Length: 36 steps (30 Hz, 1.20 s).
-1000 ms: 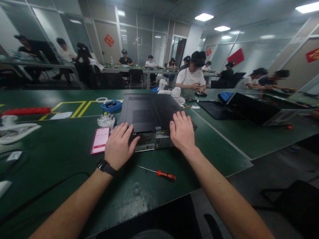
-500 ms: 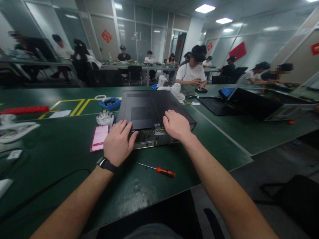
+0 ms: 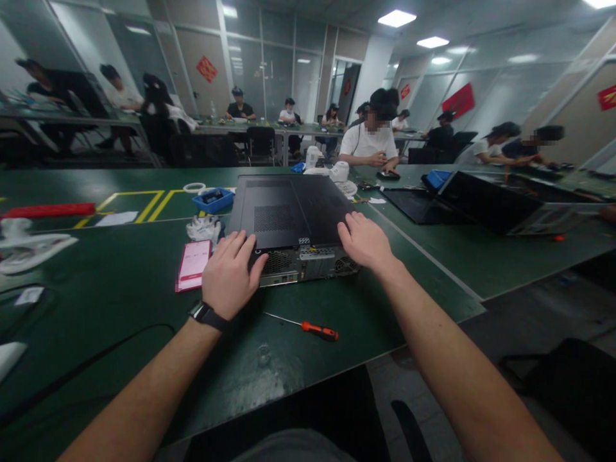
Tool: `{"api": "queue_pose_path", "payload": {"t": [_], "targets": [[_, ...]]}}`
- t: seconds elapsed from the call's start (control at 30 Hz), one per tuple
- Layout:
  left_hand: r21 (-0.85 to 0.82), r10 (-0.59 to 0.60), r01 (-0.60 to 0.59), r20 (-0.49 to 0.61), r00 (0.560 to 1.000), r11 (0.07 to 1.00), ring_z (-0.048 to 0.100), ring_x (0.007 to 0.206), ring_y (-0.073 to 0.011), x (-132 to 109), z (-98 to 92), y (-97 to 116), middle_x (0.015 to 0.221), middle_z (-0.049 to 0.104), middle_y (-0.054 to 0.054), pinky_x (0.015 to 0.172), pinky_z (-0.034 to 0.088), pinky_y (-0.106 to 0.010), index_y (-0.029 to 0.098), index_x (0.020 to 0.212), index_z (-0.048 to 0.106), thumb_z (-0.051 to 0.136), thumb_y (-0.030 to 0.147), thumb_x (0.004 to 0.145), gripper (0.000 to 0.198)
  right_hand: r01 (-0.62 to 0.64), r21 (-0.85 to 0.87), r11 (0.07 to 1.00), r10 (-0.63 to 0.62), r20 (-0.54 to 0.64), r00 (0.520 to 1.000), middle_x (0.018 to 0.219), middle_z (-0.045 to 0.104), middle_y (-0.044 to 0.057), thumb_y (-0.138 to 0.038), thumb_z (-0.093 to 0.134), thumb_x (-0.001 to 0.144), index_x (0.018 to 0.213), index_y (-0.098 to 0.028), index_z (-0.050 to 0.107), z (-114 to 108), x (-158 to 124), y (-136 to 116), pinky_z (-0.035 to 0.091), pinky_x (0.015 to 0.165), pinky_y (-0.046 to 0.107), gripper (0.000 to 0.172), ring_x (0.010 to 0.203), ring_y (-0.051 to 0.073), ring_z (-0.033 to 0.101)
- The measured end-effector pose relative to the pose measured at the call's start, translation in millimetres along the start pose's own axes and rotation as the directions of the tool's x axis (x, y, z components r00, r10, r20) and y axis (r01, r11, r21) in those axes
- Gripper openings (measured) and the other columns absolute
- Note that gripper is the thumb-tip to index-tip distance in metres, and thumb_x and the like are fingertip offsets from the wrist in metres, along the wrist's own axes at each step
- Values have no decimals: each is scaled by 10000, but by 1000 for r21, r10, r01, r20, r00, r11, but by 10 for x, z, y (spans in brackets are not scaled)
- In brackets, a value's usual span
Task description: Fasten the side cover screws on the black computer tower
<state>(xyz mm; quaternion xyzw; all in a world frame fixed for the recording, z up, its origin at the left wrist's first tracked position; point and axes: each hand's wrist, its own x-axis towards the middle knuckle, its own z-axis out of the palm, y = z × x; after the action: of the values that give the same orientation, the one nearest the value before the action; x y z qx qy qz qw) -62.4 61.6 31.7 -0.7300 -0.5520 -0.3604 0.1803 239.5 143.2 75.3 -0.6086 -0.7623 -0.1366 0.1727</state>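
Note:
A black computer case (image 3: 308, 208) lies flat on the green table, its metal rear side with vents and slots facing me. My left hand (image 3: 230, 273) rests on its near left corner, fingers spread over the top edge and the thumb at the rear side. On the near right corner lies my right hand (image 3: 364, 240), fingers stretched out over the edge of the top panel. Neither hand grips anything. Between my forearms, a screwdriver (image 3: 317, 331) with an orange and black handle lies on the table, its tip pointing left.
Left of the case are a phone with a pink screen (image 3: 195, 262), crumpled white gloves (image 3: 204, 228) and a blue tray (image 3: 213, 199). Another open case (image 3: 510, 202) stands at the right. A person in white (image 3: 369, 144) sits across the table (image 3: 192, 385). White fans (image 3: 337, 173) stand behind the case.
My right hand has slid rightward along the near edge to the case's right corner, uncovering more of the rear side. The left hand has stayed in place.

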Motion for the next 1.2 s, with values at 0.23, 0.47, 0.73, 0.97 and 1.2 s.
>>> {"api": "queue_pose_path", "payload": {"t": [0.23,0.47,0.73,0.97,1.2], "targets": [[-14,0,1,14,1000,1000,555,1359,-355,0,-6,-3,1414,627,-212,1171,423,-514,78,1340,634,509,441,993,518,-16,-31,999,14,-68,998,1411,622,235,-421,232,1054,1292,-40,626,-5,-108,-78,398,1136,458,597,1359,332,551],[-12,8,-8,10,1000,1000,550,1365,-359,-26,9,-26,1422,621,-203,1154,433,-544,116,1363,614,503,452,990,515,-62,4,998,62,-123,990,1381,640,235,-404,272,1043,1246,-59,654,20,-149,-105,398,1118,477,553,1323,332,567],[-24,6,-6,21,1000,1000,519,1388,-362,-48,26,-35,1454,593,-202,1162,416,-557,126,1406,576,509,458,984,541,-70,62,996,79,-152,985,1524,529,223,-496,269,1048,1441,-64,529,57,-419,-144,307,1216,566,640,1462,349,450],[-38,-4,5,19,1000,999,487,1410,-373,-57,29,-18,1470,570,-213,1168,401,-566,127,1435,545,535,452,971,568,-37,300,953,106,-216,971,1673,306,191,-457,397,1038,1542,-124,384,167,-1143,-343,242,1273,574,604,1585,296,232],[-80,-34,32,-18,999,996,404,1479,-379,-225,-17,22,1527,516,-176,1177,353,-606,233,1485,483,610,424,938,593,30,553,833,-113,115,987,1340,645,136,-500,728,864,1285,-226,628,224,-1734,-560,489,1085,503,511,1267,293,583]]}}
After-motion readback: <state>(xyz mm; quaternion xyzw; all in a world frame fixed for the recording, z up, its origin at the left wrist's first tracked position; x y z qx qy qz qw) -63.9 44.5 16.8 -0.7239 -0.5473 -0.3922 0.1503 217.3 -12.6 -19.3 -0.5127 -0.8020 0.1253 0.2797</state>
